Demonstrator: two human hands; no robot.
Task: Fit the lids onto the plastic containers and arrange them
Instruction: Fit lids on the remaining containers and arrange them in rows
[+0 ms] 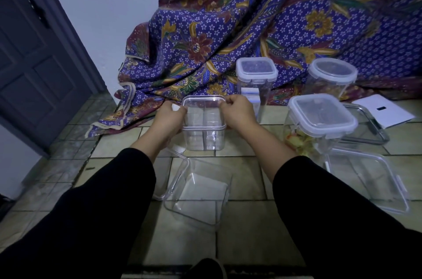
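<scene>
Two clear square containers stand stacked on the tiled floor in the middle of the view, the upper one closed by a clear lid. My left hand grips the upper container's left side. My right hand pinches the lid's right edge. Closer to me lies an open, lidless clear container, tilted. Three lidded containers stand at the right: a tall square one, a round one and a square one with yellowish contents.
A loose clear lid lies at the right front and another clear frame-like lid behind it. A white sheet lies far right. A purple patterned cloth drapes behind. A dark door is at the left.
</scene>
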